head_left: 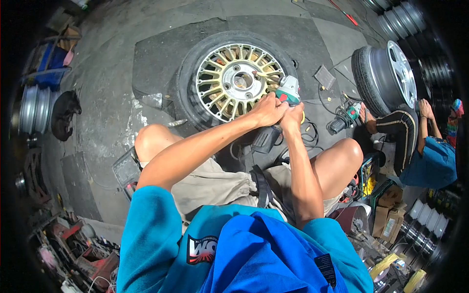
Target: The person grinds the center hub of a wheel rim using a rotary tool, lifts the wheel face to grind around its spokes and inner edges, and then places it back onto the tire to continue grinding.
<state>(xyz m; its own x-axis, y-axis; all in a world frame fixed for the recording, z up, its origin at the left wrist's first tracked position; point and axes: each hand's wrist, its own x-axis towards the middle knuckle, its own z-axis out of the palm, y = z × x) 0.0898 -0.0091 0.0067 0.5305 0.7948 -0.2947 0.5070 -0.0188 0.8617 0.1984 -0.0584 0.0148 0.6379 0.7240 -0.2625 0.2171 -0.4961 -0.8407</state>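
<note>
While both hands tight around the grinder, the spoked wheel just beyond them.

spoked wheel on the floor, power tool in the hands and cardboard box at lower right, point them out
Spoked wheel [239, 93]: head view, silver hub face
Power tool [290, 87]: head view, grey head
Cardboard box [390, 222]: head view, brown side

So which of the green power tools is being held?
The green, silver-headed power tool, gripped by the left hand and right hand; the dark-bodied green power tool instead lies on the grey floor, further right.
</note>
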